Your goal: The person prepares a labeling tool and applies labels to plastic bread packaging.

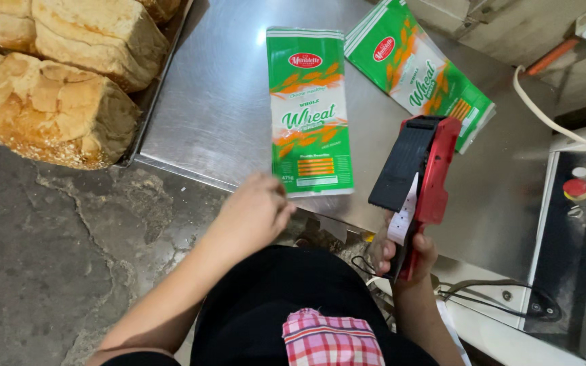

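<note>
Steel table [211, 102]: flat green bread bag [310, 112] by left hand [256, 213]; right hand [405, 254] w/ red label gun [418, 173].

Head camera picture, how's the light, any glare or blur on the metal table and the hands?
Head view: bright overhead light puts a soft white glare on the steel table above the nearer green bread bag; the left hand is slightly motion-blurred at the fingers; the right hand and its red and black label gun are sharp; the loaves are well lit, the floor darker.
</note>
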